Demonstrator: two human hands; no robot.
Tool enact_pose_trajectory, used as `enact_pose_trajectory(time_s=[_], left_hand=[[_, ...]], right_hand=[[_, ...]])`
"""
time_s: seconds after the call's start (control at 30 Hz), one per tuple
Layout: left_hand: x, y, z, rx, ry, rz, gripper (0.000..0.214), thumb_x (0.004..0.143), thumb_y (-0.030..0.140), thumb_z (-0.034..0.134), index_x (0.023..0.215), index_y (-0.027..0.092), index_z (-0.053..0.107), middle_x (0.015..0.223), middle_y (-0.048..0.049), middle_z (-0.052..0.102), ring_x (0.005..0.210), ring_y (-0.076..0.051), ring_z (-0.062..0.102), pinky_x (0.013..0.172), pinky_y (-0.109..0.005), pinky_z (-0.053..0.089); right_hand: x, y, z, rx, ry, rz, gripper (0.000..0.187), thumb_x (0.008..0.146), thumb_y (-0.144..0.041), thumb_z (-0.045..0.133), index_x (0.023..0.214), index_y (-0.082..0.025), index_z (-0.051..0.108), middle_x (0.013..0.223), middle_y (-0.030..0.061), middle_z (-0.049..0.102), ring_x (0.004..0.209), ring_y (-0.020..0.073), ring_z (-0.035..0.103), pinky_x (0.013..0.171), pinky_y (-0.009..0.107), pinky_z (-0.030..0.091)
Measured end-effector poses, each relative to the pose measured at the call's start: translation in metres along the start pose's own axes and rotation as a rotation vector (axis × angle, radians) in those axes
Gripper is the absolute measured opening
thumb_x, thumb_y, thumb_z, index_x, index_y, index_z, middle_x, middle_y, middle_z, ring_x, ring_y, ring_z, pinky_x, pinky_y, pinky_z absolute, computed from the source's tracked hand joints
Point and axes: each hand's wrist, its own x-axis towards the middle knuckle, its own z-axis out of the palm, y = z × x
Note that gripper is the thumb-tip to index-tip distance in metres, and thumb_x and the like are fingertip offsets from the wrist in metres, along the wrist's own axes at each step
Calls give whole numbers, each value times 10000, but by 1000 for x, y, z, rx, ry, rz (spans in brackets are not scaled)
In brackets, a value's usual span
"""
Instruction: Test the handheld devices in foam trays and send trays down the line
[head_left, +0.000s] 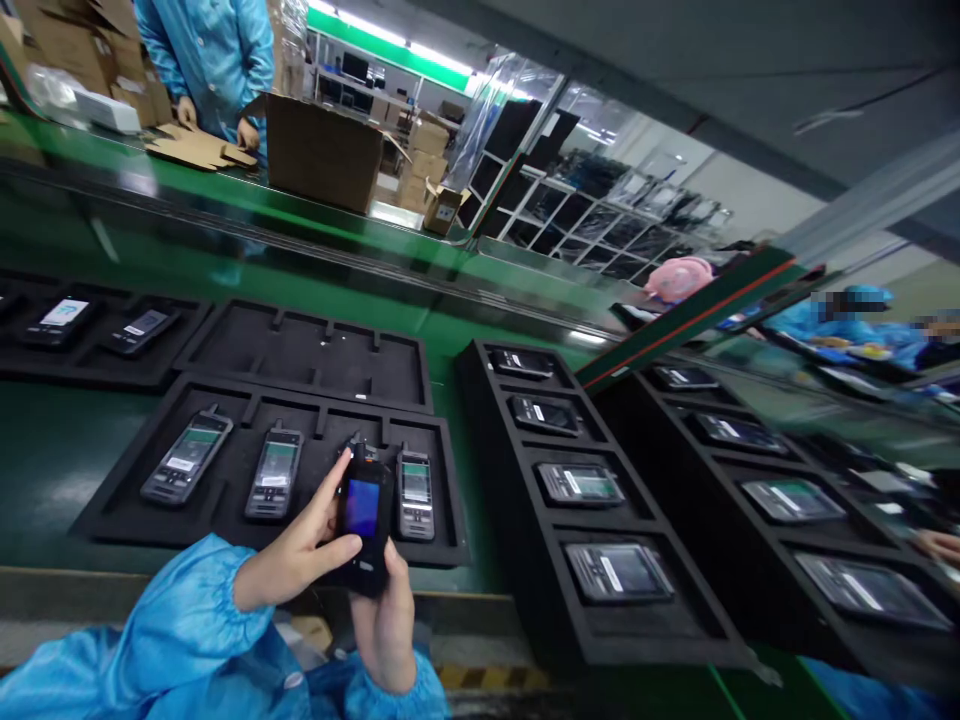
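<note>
Between my two hands is a black handheld radio [365, 515] with a lit blue screen and a stubby antenna, held above the front tray. My left hand [304, 550] grips its left side, index finger along the upper edge and thumb over the front. The fingers of my right hand [386, 625] wrap round its lower right part from below. Underneath, a black foam tray [214, 535] holds three similar radios: one at the left [187, 455], another in the middle [275, 468], and one just right of my hands [415, 490].
Behind lies a bare black tray [300, 360]; a further tray [142, 372] with radios stands at the left. Stacked trays [525, 540] with radios rise at the right, beside another stack [757, 500]. Across the line, a person in blue [214, 60] handles flat cardboard [191, 148].
</note>
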Motion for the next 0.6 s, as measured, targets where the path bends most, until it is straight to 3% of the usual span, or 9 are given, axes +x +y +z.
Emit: enact_pose_trajectory(time_s=[0.1, 0.17, 0.27, 0.37, 0.47, 0.53, 0.6], left_hand=[[0, 0, 0, -13, 15, -23, 967, 866, 439, 625, 1495, 380, -108, 1438, -112, 432, 1016, -208, 589, 840, -310, 511], [0, -1, 0, -20, 40, -45, 957, 860, 454, 625, 1493, 405, -92, 1405, -119, 446, 910, -184, 590, 662, -246, 507], [0, -6, -3, -9, 92, -50, 929, 853, 468, 628, 1493, 437, -45, 1380, -114, 440, 805, -136, 564, 566, -202, 461], [0, -11, -6, 67, 145, -86, 891, 855, 507, 605, 1490, 464, -18, 1412, -112, 391, 742, -114, 549, 552, -223, 471], [0, -10, -6, 184, 190, -143, 897, 858, 529, 583, 1502, 432, -33, 1460, -123, 354, 868, -185, 596, 585, -260, 501], [1, -9, -4, 241, 198, -167, 956, 846, 532, 590, 1514, 367, -74, 1454, -139, 390, 981, -245, 603, 664, -313, 532], [2, -9, -1, 264, 209, -157, 1023, 823, 529, 612, 1521, 296, -99, 1435, -145, 437, 1134, -294, 562, 850, -400, 528]], right_hand=[[2, -2, 2, 40, 32, 64, 427, 700, -609, 664, 934, -265, 759, 946, 32, 766, 860, 216, 714, 772, 360, 599], [3, -4, 3, 54, 28, 98, 450, 701, -627, 653, 922, -248, 756, 920, 43, 765, 813, 217, 714, 707, 357, 603], [4, -4, 3, 57, -33, 132, 532, 730, -671, 594, 977, -223, 740, 927, 66, 759, 762, 225, 711, 635, 372, 601], [6, 0, 0, -19, -76, 87, 607, 786, -710, 484, 1019, -203, 723, 932, 89, 759, 764, 245, 721, 637, 408, 605], [9, 10, -10, -217, -12, -74, 643, 855, -698, 367, 1092, -199, 697, 1033, 104, 749, 934, 266, 721, 776, 440, 605], [11, 16, -16, -363, 6, -164, 582, 867, -645, 432, 1210, -225, 645, 1216, 87, 686, 1154, 255, 638, 945, 422, 552], [10, 18, -19, -555, -62, -234, 561, 868, -551, 528, 1354, -273, 525, 1387, 52, 565, 1306, 234, 513, 1058, 391, 473]])
